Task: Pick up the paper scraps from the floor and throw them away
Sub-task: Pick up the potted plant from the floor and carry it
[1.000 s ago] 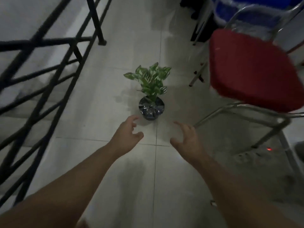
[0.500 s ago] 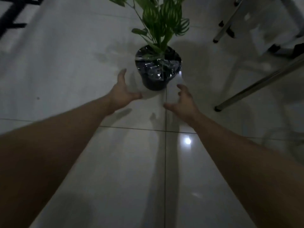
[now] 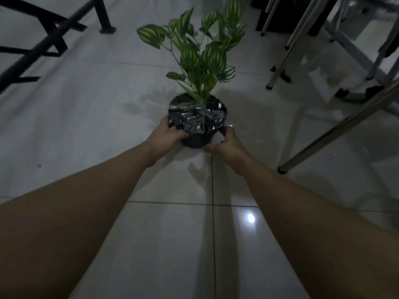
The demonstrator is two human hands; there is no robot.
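- Head view recorded one pot (image 3: 195,140), dark and round, standing at or just above the pale tiled floor (image 3: 86,126); we could not tell whether its base touched the tiles.
- One plant (image 3: 203,59) with striped green leaves rose upright from the pot. One sheet of clear plastic film (image 3: 194,117) covered the pot's top around the stems.
- Two hands and two bare forearms (image 3: 108,190) were counted, both reaching forward to the pot.
- Left hand (image 3: 167,134): we found the fingers curled round the pot's left side, with the thumb across the near wall. The hand was grasping the pot.
- Right hand (image 3: 226,143): we found the fingers bent in against the right rim and the thumb at the pot's lower near edge. It was gripping the pot from that side, with a gap between palm and wall.
- One small white patch (image 3: 229,126) lay just beside the pot, behind the right hand's fingers. We could not tell whether it was a paper scrap.
- Several metal legs (image 3: 336,134) stood to the right, well apart from the pot.
- One black railing (image 3: 43,46) crossed the upper left.
- One bright light spot (image 3: 250,218) reflected on the floor between the forearms.
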